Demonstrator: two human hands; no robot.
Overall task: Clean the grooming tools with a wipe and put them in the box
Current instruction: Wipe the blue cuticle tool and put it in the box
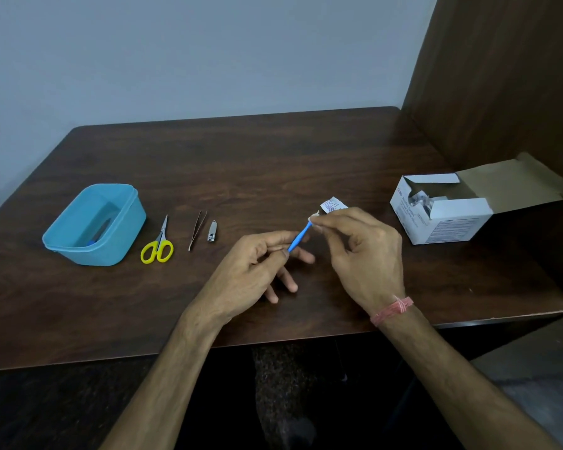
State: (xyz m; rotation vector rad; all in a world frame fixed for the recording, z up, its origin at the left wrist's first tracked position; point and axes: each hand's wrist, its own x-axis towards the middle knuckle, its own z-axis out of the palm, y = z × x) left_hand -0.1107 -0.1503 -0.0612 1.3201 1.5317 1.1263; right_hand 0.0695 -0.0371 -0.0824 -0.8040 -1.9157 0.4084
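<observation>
The left hand (257, 264) pinches the slim blue plastic grooming stick (299, 237) at its lower end; its long axis runs toward one o'clock, where the right hand (361, 251) pinches a small white wipe (314, 217) around the tip. The light-blue plastic box (124, 222) lies at nine o'clock, nearer the left hand.

Plain pale grey-blue wall (192, 53) across the upper left and centre of the frame, evenly lit, unmarked. Dark brown wood-grain panel (507, 76) upright at the upper right, meeting the wall in a straight slanted edge. Dark wood-grain table (241, 164) with rounded corners spanning the middle of the frame, faint sheen toward its far edge. Below the near table edge, deep shadow. Patch of grey floor (533, 378) at the lower right.
</observation>
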